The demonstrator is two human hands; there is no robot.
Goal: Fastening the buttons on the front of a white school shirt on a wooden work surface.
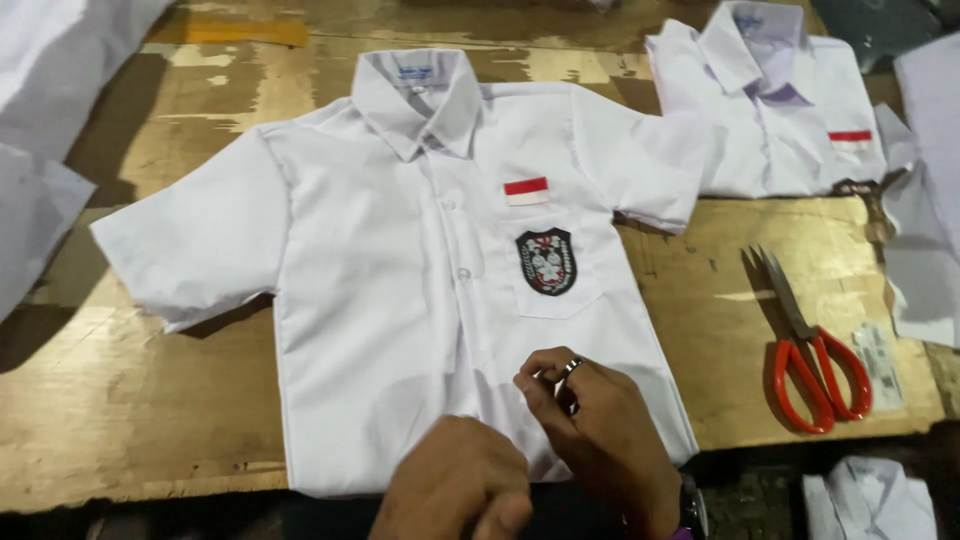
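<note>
A white short-sleeved shirt (390, 290) lies flat, front up, on a wooden table (120, 400). It carries a red-and-white patch above a chest pocket with a dark shield badge (546, 261). My right hand (590, 425), wearing a ring, pinches the shirt's front placket near the hem, fingers curled together. My left hand (455, 490) rests beside it on the lower hem, fingers bent against the cloth. A watch sits on my right wrist.
Orange-handled scissors (815, 360) lie on the table to the right. A folded white shirt (775, 100) lies at the back right, another folded one (870, 500) at the bottom right. White cloth (40, 130) hangs at the left edge, more at the right edge.
</note>
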